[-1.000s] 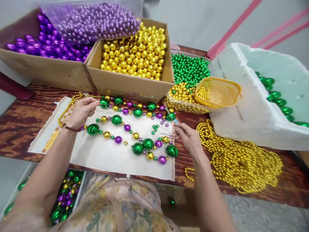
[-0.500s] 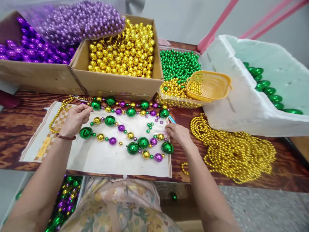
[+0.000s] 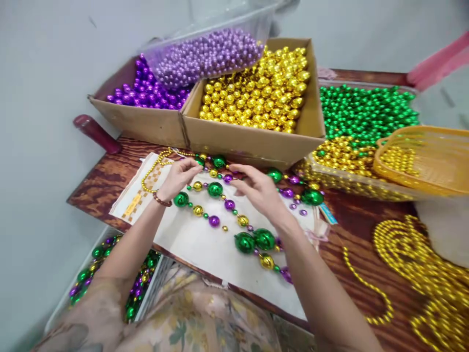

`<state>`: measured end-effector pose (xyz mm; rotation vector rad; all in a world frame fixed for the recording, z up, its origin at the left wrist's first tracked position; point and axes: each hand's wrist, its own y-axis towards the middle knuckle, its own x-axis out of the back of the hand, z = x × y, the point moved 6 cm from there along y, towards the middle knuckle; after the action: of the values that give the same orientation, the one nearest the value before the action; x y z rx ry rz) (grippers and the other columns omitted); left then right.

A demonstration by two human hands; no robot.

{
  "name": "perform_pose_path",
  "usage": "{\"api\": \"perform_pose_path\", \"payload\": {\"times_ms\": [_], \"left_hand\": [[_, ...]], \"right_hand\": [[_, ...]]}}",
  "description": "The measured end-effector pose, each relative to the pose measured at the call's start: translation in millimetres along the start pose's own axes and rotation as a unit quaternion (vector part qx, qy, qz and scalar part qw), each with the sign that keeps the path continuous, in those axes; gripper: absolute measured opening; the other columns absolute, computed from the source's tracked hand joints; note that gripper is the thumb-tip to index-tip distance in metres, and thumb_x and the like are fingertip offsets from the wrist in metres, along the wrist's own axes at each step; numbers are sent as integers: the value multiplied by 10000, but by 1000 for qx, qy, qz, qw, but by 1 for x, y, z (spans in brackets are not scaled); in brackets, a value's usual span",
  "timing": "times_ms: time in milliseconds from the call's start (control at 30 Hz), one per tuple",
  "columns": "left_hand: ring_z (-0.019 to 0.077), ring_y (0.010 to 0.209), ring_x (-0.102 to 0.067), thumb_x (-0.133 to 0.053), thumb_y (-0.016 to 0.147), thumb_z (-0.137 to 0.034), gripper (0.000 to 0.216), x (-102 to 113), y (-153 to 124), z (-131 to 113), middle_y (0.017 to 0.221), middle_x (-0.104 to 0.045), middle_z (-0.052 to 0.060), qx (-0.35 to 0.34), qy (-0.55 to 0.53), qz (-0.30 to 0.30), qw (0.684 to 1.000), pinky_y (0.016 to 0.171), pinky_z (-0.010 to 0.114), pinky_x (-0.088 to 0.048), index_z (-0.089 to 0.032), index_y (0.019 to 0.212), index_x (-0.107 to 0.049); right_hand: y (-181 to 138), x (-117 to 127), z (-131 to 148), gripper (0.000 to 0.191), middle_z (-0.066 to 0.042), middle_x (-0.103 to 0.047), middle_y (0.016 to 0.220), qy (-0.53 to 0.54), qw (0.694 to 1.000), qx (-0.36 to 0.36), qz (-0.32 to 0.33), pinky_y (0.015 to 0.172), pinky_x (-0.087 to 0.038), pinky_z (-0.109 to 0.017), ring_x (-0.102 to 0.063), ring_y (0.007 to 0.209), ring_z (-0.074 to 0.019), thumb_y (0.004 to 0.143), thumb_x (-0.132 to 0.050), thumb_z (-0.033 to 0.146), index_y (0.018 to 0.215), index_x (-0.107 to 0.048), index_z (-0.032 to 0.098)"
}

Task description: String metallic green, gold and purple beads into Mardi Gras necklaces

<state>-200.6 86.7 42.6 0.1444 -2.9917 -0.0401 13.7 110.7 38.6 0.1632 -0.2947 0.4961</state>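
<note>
My left hand (image 3: 180,180), with a beaded bracelet on its wrist, pinches at the left end of the upper bead strand. What lies between the fingertips is too small to make out. My right hand (image 3: 258,190) hovers over the same strand, thumb and fingers apart, hiding part of it. Green (image 3: 219,162), gold and purple (image 3: 227,178) balls make up this strand. Nearer me, more balls lie in rows on the white cloth (image 3: 198,244), among them a large green ball (image 3: 215,189) and a loose small gold bead (image 3: 224,228).
Behind the cloth stand a carton of gold balls (image 3: 252,137) and a carton of purple balls (image 3: 139,115). On the right are a tray of small beads (image 3: 366,110), a yellow basket (image 3: 436,176) and heaped gold bead chains (image 3: 406,264). A dark red cylinder (image 3: 97,134) lies at left.
The view has turned left. My right hand has left the cloth's right edge for the middle of the upper strand, and its fingers have opened. My left hand stays pinched at the left end.
</note>
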Motion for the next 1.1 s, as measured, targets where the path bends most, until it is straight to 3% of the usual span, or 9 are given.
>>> {"api": "perform_pose_path", "payload": {"times_ms": [100, 167, 267, 467, 567, 700, 900, 1000, 1100], "left_hand": [[57, 452, -368, -711, 761, -477, 346, 5, -2, 4, 533, -447, -52, -13, -6, -7, 1000, 442, 201, -275, -155, 712, -594], [59, 462, -363, -691, 779, -481, 347, 18, -2, 14, 542, -441, -51, -19, -1, -38, 999, 450, 203, -277, -156, 711, -590], [70, 497, -398, -649, 799, -466, 326, 43, -1, 36, 588, -472, -37, -15, 29, -87, 996, 479, 202, -324, -161, 707, -580], [144, 701, -579, -613, 795, -319, 164, 76, 21, 77, 735, -632, 22, 17, 124, -123, 984, 698, 259, -481, -165, 743, -627], [192, 911, -625, -594, 793, -232, 112, 105, 45, 86, 936, -699, 65, 40, 173, -197, 964, 873, 306, -477, -167, 848, -666], [259, 1126, -594, -575, 810, -220, 151, 140, 81, 98, 1107, -697, 106, 108, 222, -296, 923, 1032, 386, -398, -181, 921, -672], [390, 1248, -511, -644, 782, -289, 93, 138, 115, 121, 1095, -710, 122, 207, 224, -352, 885, 1046, 573, -319, -201, 807, -662], [345, 1199, -554, -596, 798, -252, 80, 137, 116, 119, 1053, -713, 101, 190, 196, -362, 891, 1023, 518, -366, -194, 799, -650], [250, 981, -648, -564, 790, -234, 95, 145, 107, 109, 874, -708, 70, 146, 146, -352, 913, 905, 373, -468, -168, 776, -631]], "right_hand": [[37, -59, 3, 391, -56, -702, 1001, 99, 986, -19, 134, 558, -527, -240, -633, 601, -108, 787, -664, 376, 1132, -660, 189], [46, -69, -7, 265, -12, -664, 731, 100, 978, -46, 176, 512, -474, -216, -594, 528, -104, 775, -657, 387, 901, -682, 156], [48, -45, -20, 283, 16, -579, 566, 78, 986, -66, 133, 494, -428, -208, -543, 483, -99, 765, -668, 429, 743, -661, 147], [57, -3, -18, 290, 38, -516, 504, 9, 999, -39, -23, 442, -322, -223, -413, 427, -92, 801, -641, 440, 784, -692, 155], [66, -12, -10, 283, 12, -576, 555, -52, 997, 4, -52, 491, -346, -236, -470, 489, -116, 845, -587, 415, 786, -696, 161], [71, -35, -3, 268, -28, -693, 704, -140, 990, 34, -5, 601, -399, -252, -600, 639, -157, 871, -535, 356, 802, -714, 170], [72, -45, 16, 242, -18, -740, 785, -219, 974, 46, 26, 640, -403, -250, -644, 685, -162, 894, -517, 284, 872, -742, 198], [81, -45, 35, 226, -8, -733, 765, -223, 972, 71, 11, 626, -394, -237, -632, 672, -150, 904, -527, 258, 863, -741, 199], [97, -56, 50, 229, -10, -738, 795, -238, 967, 87, 18, 657, -407, -240, -648, 726, -157, 926, -527, 267, 885, -743, 202]]}}
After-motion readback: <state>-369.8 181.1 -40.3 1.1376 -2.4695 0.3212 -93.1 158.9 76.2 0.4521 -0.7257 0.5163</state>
